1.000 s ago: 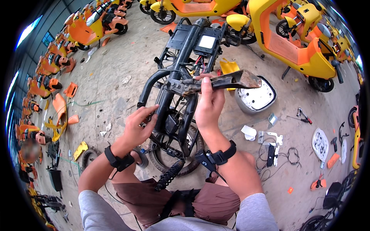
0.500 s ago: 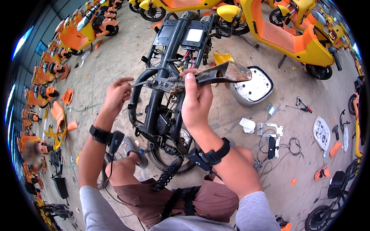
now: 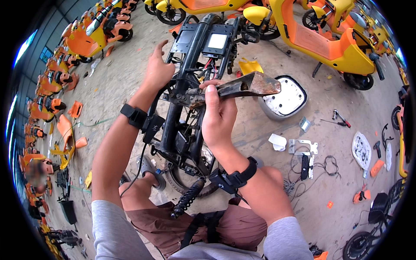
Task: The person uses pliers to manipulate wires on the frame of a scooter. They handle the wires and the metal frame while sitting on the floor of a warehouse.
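Bracket [image 3: 248, 86] overlaps black frame [image 3: 171, 123]; shell [image 3: 287, 99] on floor [image 3: 268, 208] right.

Glossy black metal frame [image 3: 171, 125], metal bracket [image 3: 236, 88] – rough, rusty tip [image 3: 265, 83], smooth plastic scooter [image 3: 312, 39], matt cloth shorts [image 3: 242, 223]

Right fingers [image 3: 212, 82] partly hidden behind rusty bracket [image 3: 245, 87], top yellow scooter [image 3: 216, 12] cut off

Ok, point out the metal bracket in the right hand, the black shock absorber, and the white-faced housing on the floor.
Metal bracket [image 3: 236, 89]: head view, on its dark arm.
Black shock absorber [image 3: 189, 197]: head view, on its coil spring.
White-faced housing [image 3: 284, 96]: head view, on its white face.
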Demonstrator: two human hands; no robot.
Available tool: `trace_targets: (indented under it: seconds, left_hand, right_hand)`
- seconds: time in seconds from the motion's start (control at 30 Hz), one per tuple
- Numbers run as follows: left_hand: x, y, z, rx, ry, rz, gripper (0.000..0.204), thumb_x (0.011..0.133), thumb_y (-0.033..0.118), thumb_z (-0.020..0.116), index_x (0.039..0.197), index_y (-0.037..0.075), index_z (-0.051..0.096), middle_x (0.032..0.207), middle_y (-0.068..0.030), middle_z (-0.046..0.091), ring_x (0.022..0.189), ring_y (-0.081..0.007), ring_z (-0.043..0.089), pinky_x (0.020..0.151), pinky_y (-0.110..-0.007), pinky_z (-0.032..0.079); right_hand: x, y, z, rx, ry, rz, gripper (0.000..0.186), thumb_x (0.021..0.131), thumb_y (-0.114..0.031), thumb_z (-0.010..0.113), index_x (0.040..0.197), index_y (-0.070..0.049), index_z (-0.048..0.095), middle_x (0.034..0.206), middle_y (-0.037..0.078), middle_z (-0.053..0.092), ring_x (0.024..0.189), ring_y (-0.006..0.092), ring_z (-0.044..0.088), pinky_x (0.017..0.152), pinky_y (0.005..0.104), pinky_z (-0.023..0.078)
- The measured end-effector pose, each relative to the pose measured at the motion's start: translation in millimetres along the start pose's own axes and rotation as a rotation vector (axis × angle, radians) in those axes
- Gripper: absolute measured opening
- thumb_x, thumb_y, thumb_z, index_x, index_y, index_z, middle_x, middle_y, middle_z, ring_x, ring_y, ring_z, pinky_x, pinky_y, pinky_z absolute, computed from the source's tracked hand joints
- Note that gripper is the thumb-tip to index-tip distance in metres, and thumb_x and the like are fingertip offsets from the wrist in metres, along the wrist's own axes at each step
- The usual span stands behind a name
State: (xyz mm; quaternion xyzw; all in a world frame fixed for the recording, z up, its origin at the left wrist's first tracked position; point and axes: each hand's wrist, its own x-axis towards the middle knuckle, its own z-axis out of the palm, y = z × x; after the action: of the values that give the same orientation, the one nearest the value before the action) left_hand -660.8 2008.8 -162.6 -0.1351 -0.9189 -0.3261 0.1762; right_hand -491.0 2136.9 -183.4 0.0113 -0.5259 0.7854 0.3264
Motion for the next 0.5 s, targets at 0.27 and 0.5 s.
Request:
trace_targets:
  seconds: [0.27, 0.5]
  left_hand:
    - [-13, 42, 3, -0.476, -0.270, 0.043, 0.052, 0.081, -0.004, 0.047, 0.133, 0.001, 0.045, 0.097, -0.0118, 0.061, 0.082, -0.0162, 0.063, 0.073, -0.029, 0.052]
    - [-54, 75, -11, -0.599, -0.578, 0.138, 0.032, 0.092, 0.002, 0.044, 0.123, -0.002, 0.053, 0.098, -0.0078, 0.062, 0.096, -0.0119, 0.059, 0.085, -0.027, 0.050]
  right_hand:
    - [0, 2, 4, -0.020, 0.012, -0.004, 0.022, 0.096, -0.022, 0.052, 0.102, -0.001, 0.055, 0.080, -0.001, 0.053, 0.067, 0.0055, 0.046, 0.059, 0.0226, 0.039]
    - [-3, 2, -1, -0.015, -0.001, 0.057, 0.024, 0.099, -0.020, 0.046, 0.105, 0.000, 0.057, 0.096, 0.004, 0.059, 0.087, 0.0083, 0.050, 0.080, 0.0232, 0.040]
